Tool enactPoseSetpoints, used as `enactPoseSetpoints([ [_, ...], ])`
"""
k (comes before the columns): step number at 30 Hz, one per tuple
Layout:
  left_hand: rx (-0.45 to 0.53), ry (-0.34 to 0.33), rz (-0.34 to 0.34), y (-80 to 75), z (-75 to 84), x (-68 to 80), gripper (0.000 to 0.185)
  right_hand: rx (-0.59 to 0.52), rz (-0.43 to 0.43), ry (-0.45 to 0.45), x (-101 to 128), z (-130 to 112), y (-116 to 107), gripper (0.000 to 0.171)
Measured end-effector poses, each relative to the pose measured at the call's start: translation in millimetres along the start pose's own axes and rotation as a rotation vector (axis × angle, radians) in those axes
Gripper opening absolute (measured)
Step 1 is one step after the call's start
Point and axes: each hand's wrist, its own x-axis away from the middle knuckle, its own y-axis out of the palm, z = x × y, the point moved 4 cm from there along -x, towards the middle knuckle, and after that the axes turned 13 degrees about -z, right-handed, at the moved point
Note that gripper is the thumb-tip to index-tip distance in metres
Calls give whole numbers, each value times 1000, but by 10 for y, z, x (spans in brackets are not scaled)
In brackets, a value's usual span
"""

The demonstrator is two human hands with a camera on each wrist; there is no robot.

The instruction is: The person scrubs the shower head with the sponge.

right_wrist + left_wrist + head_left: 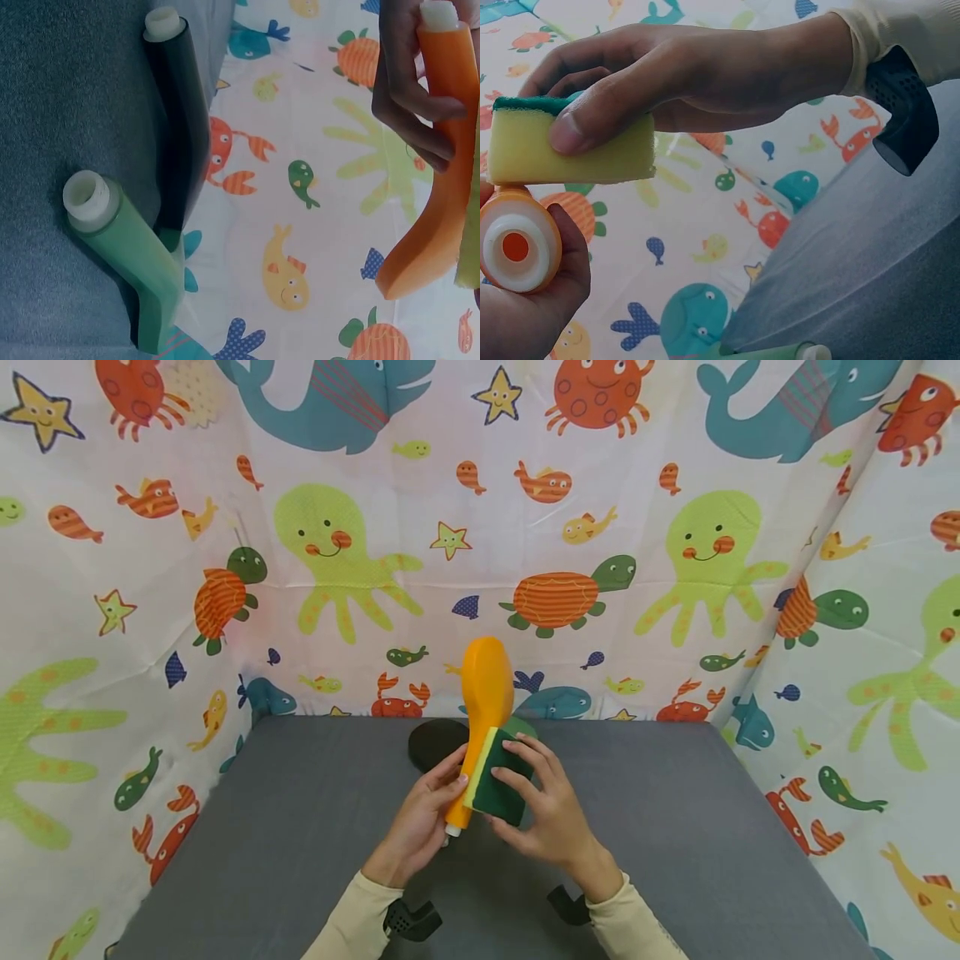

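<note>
The work in hand is judged to be the wiping of the orange shower head [486, 681], which the person holds upright above the middle of the worktop [322, 827]. The left grip [422, 817] is closed round its handle; the right grip [551, 806] holds the green and yellow sponge [491, 791] between thumb and fingers, its yellow side against the handle. Progress is judged partial: the handle is under the sponge, whereas the rounded head at the far end is not touched by it. Whether any surface is finished cannot be told (no dirt or moisture is discernible in any view). The black shower head [182, 120] and the green shower head [142, 266] lie at the far side of the worktop, out of both hands; whether these have been treated or await treatment cannot be established. As to containers, no bowl, tray or bottle is noted. The white end fitting [495, 244] of the orange piece is hollow, with orange visible inside and no contents discernible.
</note>
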Motion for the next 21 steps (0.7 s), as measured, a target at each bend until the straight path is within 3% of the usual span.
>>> enactPoseSetpoints([
  [21,8,29,44,14,86,39,49,-8,-2,-28,-47,-92,17,49],
])
